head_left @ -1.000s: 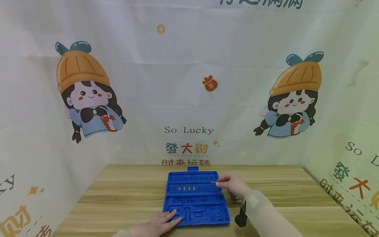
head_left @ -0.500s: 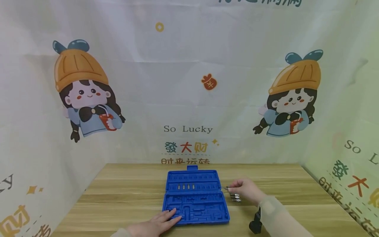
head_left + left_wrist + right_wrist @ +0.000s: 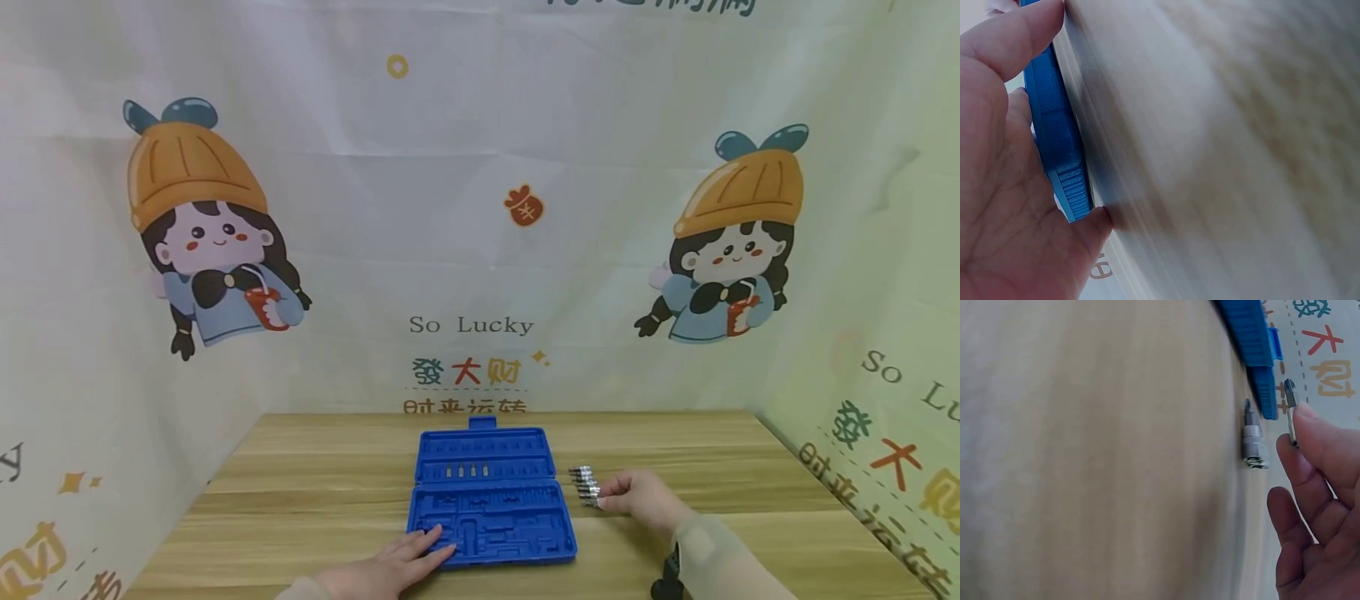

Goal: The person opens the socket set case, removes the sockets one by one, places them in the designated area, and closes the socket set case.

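An open blue plastic tool case (image 3: 525,557) lies on the table, its lid folded back. My left hand (image 3: 390,567) rests on the case's near left corner with fingers extended; in the left wrist view the case's side (image 3: 1057,119) shows behind the palm. Between thumb and index finger, my right hand (image 3: 648,504) pinches a small screwdriver bit (image 3: 1292,412), tip pointing up in the right wrist view. The fingertips are at the near end of a row of chrome bit sockets (image 3: 581,473) right of the case. Several short bits (image 3: 473,470) sit in the lid's slots.
The wooden table (image 3: 315,467) meets a printed cloth backdrop (image 3: 360,250) at its far edge and sides. A latch tab (image 3: 482,422) sticks out from the lid's far edge. A black wrist camera (image 3: 667,579) hangs below the right sleeve.
My right hand has moved from over the lid's right side, rightward and toward me, to the near end of the row, bringing more bit sockets into view. My left hand has stayed on the case.
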The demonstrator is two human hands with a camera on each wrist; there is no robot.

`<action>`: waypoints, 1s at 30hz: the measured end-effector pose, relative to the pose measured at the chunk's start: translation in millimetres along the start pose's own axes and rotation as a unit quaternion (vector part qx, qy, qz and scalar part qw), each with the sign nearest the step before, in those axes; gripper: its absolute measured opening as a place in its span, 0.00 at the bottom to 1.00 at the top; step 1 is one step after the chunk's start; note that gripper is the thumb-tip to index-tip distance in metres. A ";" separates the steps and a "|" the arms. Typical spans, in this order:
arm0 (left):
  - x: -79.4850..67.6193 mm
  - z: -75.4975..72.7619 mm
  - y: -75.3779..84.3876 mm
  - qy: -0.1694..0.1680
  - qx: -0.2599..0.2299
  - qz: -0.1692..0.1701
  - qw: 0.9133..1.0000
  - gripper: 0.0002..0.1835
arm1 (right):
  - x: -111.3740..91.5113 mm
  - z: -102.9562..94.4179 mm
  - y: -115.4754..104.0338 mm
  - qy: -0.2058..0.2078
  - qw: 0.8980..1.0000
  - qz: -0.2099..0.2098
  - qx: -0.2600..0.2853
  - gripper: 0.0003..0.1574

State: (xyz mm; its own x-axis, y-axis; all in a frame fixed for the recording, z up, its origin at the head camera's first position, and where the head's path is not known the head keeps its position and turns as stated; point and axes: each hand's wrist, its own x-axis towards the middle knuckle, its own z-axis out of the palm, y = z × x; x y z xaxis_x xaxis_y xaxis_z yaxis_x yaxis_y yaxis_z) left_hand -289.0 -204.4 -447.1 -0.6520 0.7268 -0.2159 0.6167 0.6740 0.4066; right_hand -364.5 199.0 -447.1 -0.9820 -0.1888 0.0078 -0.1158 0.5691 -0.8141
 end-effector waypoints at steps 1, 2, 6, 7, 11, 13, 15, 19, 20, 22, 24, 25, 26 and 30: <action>-0.3 0.2 -0.4 0.001 0.000 0.000 1.000 0.41 | -0.5 0.5 1.4 0.001 1.000 -0.004 -0.004 0.07; -0.5 0.2 -0.7 0.000 -0.001 0.000 1.000 0.41 | -1.0 1.2 2.7 0.001 1.000 -0.007 -0.007 0.07; -0.6 1.1 -3.4 -0.009 -0.010 -0.006 1.000 0.41 | -2.4 4.7 6.4 0.004 0.999 -0.034 -0.010 0.06; -0.7 1.2 -3.5 -0.010 -0.013 -0.007 1.000 0.41 | -2.5 5.8 7.1 0.004 0.999 -0.039 -0.006 0.06; -1.1 0.9 -2.9 -0.009 -0.009 -0.007 1.000 0.42 | -2.6 9.0 9.4 0.010 0.999 -0.051 0.004 0.05; -1.2 0.8 -1.0 -0.002 -0.008 -0.008 1.000 0.41 | -2.3 9.8 10.1 0.013 0.999 -0.052 0.003 0.06; -1.6 0.6 0.3 0.001 -0.002 -0.005 1.000 0.41 | -2.3 10.2 10.2 0.016 0.999 -0.051 -0.001 0.06; -2.1 0.2 2.2 0.002 -0.003 -0.008 1.000 0.41 | -2.9 11.0 8.8 0.027 0.999 -0.045 -0.008 0.08; -2.1 0.2 2.3 0.002 -0.003 -0.008 1.000 0.41 | -3.1 11.1 8.2 0.030 0.999 -0.043 -0.011 0.08; -1.9 0.3 2.1 0.003 -0.002 -0.008 1.000 0.41 | -3.2 11.4 7.1 0.036 0.998 -0.041 -0.017 0.09; -1.8 0.2 2.3 0.004 -0.001 -0.010 1.000 0.41 | -3.4 11.6 6.3 0.039 0.998 -0.041 -0.024 0.10; -1.9 0.1 2.6 0.003 -0.001 -0.011 1.000 0.41 | -3.7 11.6 6.1 0.040 0.998 -0.041 -0.026 0.10; -1.9 0.0 2.9 0.003 -0.001 -0.012 1.000 0.41 | -3.9 11.5 6.0 0.040 0.998 -0.044 -0.027 0.10; -1.9 0.1 4.3 -0.001 -0.003 -0.023 1.000 0.41 | -5.1 10.6 6.2 0.039 0.998 -0.049 -0.019 0.10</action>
State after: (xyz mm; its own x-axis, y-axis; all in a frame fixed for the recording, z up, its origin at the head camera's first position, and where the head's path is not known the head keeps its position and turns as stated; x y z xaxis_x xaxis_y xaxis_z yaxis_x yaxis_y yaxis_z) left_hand -285.0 -202.8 -445.0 -0.6786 0.6956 -0.2361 0.5834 0.7056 0.4022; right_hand -358.6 195.0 -458.4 -0.9740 -0.1832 0.1335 -0.2168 0.5814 -0.7842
